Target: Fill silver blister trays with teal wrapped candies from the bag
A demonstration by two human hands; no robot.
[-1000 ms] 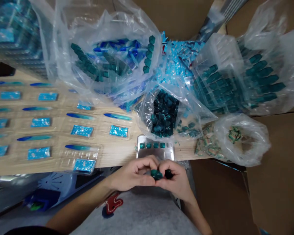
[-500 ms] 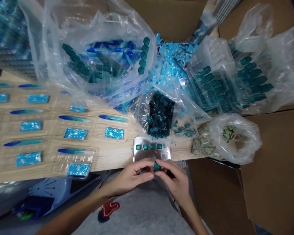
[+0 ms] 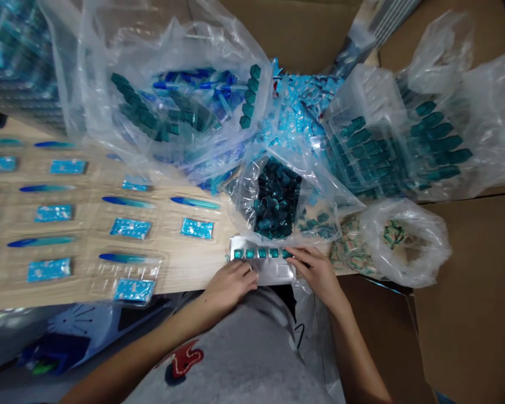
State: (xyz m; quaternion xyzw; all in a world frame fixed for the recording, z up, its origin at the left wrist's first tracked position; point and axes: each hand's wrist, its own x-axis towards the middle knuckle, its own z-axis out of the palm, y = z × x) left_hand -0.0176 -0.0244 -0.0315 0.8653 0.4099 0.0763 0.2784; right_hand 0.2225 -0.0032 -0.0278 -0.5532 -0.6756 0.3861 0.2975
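A shallow clear, silvery-looking plastic tray (image 3: pixel 267 275) lies at the table's front edge. Along its far side runs a row of small teal faceted pieces (image 3: pixel 262 253). My right hand (image 3: pixel 315 273) has its fingertips on the rightmost teal piece, which they partly cover. At the tray's near left corner, my left hand (image 3: pixel 231 283) is closed with bent fingers over the edge, its thumb hidden. Just beyond the tray, an open clear plastic bag (image 3: pixel 244 210) holds a heap of similar dark teal pieces.
Clear blister trays with blue files (image 3: pixel 128 202) and blue printed packets (image 3: pixel 130 228) cover the left. A large plastic bag (image 3: pixel 172 45) and loose blue packets (image 3: pixel 303 101) lie behind. Stacked teal trays (image 3: pixel 374 151) and a small-packet bag (image 3: pixel 404 241) are right, beside cardboard boxes (image 3: pixel 467 292).
The teal piece pinched between both hands has moved to the row's right end with my right hand. My left hand has moved left and down onto the tray's corner.
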